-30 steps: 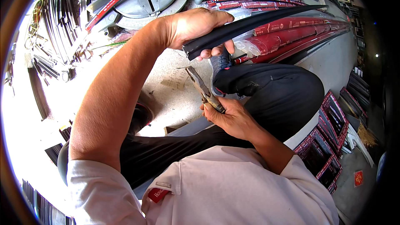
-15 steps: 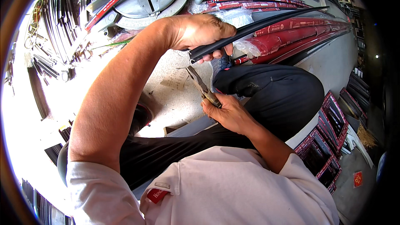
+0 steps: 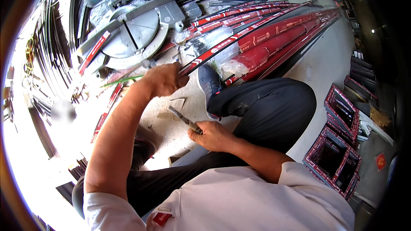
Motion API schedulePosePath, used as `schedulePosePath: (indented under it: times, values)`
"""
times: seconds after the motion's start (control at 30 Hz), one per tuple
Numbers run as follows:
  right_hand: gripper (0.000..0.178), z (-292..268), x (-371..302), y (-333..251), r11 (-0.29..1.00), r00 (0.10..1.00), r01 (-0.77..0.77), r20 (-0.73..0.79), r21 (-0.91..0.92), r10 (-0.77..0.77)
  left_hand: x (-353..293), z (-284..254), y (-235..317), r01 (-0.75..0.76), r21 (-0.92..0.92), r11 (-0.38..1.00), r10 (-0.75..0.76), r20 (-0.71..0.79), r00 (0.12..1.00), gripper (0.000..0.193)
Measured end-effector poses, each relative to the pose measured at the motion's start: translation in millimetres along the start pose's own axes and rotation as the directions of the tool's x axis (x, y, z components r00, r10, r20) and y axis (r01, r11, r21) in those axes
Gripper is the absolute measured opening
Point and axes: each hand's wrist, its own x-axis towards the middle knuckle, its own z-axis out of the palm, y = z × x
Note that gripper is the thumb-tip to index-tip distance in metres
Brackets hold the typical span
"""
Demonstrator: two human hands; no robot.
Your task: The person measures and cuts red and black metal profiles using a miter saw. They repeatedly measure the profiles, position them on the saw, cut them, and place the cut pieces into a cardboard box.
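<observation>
The left hand is closed, its fingers curled around the near end of a strip, which is dark with a red and white face. The strip slants away to the upper right, crossing in view in front of clear plastic and beside a red bundle; the hand hides its near tip.

The right hand is lower and nearer the body, its fingers wrapped around the handles of the pliers. The pliers point to the upper left, apart from the strip; whether their jaws are parted is too small to tell. Just beyond them, a paper lies on the floor.

A shoe stands between the strip and the bent leg. Past the left hand sits a grey saw base; to the right are red-edged frames.
</observation>
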Motion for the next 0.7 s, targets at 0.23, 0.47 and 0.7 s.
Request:
schedulePosePath:
  times: [0.23, 0.47, 0.7]
  values:
    - [0.043, 19, 0, 14, 0.987, 0.993, 0.102, -0.047, -0.128, -0.109, 16, 16, -3, 0.155, 0.173, 0.973, -0.140, -0.095, 0.986, 0.044]
    - [0.034, 25, 1, 19, 0.990, 0.995, 0.095, -0.011, -0.108, -0.096, 50, 29, -41, 0.088, 0.108, 0.990, -0.039, -0.389, 0.920, 0.039]
    - [0.036, 21, -4, 19, 0.986, 0.993, 0.120, 0.010, -0.120, -0.120, 86, 14, -20, 0.182, 0.151, 0.972, -0.108, -0.397, 0.911, 0.037]
